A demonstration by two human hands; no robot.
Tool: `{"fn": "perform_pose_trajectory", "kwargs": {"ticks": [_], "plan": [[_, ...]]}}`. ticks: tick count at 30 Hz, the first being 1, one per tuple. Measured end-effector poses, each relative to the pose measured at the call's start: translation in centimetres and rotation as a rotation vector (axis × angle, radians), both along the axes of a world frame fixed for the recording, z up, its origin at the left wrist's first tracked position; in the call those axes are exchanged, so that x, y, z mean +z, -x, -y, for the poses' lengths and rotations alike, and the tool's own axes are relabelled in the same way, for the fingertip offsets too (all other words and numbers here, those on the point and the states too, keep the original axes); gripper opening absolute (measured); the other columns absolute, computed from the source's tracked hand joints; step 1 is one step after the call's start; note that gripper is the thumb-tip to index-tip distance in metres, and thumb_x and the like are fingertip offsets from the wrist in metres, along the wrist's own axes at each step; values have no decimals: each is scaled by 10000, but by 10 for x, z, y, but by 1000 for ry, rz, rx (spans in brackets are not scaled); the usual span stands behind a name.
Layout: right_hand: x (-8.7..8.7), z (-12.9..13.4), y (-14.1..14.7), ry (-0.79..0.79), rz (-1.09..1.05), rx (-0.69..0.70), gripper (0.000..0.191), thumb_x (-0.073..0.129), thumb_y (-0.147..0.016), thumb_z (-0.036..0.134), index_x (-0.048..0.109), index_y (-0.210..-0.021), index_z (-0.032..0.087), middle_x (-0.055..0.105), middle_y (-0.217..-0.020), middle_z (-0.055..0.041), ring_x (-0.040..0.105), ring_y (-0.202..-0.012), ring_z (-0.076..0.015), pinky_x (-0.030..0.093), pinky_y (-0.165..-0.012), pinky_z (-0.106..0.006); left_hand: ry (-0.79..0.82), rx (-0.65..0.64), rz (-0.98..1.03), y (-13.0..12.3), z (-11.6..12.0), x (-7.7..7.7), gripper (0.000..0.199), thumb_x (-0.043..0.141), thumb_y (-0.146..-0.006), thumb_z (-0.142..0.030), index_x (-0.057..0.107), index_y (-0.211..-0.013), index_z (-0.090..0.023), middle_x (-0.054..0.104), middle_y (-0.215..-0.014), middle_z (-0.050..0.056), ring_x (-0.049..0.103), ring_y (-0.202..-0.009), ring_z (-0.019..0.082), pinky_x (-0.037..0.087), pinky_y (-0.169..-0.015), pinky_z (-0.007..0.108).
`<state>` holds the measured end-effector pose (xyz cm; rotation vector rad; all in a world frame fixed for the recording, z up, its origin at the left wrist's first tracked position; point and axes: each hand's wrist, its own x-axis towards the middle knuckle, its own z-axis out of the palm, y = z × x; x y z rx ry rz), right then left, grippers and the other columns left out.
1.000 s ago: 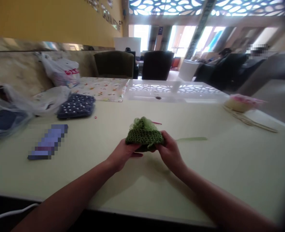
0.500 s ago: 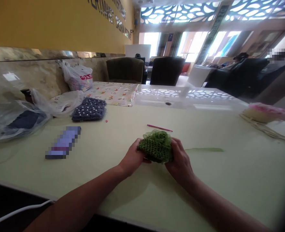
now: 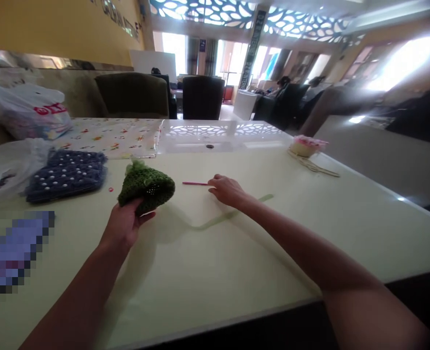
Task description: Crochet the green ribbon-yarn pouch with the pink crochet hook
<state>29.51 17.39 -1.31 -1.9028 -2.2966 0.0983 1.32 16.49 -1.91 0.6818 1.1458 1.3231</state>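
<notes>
A green crocheted piece (image 3: 147,182), hollow like a pouch with sheer ruffled fabric at one end, is raised above the table. My left hand (image 3: 129,221) grips it from below, thumb on the near side, its opening tilted to the right. To the right, my right hand (image 3: 225,188) has its fingers closed round the right end of a thin pink crochet hook (image 3: 195,183), which lies along the tabletop. A sheer green ribbon (image 3: 211,223) runs across the table beneath my right forearm.
On the left are a dark blue beaded fabric bundle (image 3: 69,175), a plastic bag (image 3: 14,165), a white carrier bag (image 3: 28,107) and a blurred-out phone (image 3: 18,253). A small red ring (image 3: 111,189) lies nearby. A pink-and-cream bundle with cord (image 3: 307,146) sits far right.
My right hand has let go of the green piece and moved to the hook. My left hand has carried the piece left, turning its opening into view. The camera has turned right.
</notes>
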Motion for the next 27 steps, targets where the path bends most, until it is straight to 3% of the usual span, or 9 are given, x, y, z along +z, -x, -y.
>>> {"fn": "perform_pose_trajectory", "kwargs": {"ticks": [4,8,13,19,23,27], "plan": [[-15,-36,8,47,109,-3,163,505,-931,159,643,-1011,123,615,-1084,-148,599,-973,-223,461,-768,-286,50,34,16,3,-4,-1,257,655,-721,-72,621,-958,-164,682,-777,19,656,-566,157,558,-509,257],[-23,-48,17,82,187,10,162,513,-935,154,609,-1054,103,608,-1109,-119,585,-1001,-211,469,-833,-331,59,47,8,-1,-1,2,248,636,-736,-72,615,-971,-147,682,-821,36,662,-586,159,571,-532,280],[-23,-35,18,132,227,21,135,511,-909,134,618,-991,126,646,-1005,-104,619,-876,-193,455,-750,-291,63,-3,-2,-3,1,-1,294,666,-731,-110,603,-1016,-145,684,-876,58,664,-617,169,563,-542,294],[-28,-17,26,54,210,22,185,471,-860,84,615,-962,142,646,-975,-123,634,-801,-197,380,-626,-262,32,-24,35,-8,5,-12,272,663,-732,-140,597,-996,-152,681,-862,68,663,-638,182,561,-547,304],[-26,-16,43,-22,138,54,195,439,-938,200,625,-925,143,635,-990,-127,630,-748,-183,379,-606,-265,17,-37,29,-12,7,-16,297,673,-731,-168,591,-1016,-162,690,-915,89,658,-661,184,555,-546,296],[-19,-5,60,-120,-97,122,451,189,-1037,364,602,-1069,182,655,-948,-79,627,-753,-165,438,-659,-268,-4,-35,8,-11,6,-18,280,631,-758,-204,572,-1029,-168,680,-929,90,651,-663,174,554,-584,302]]}}
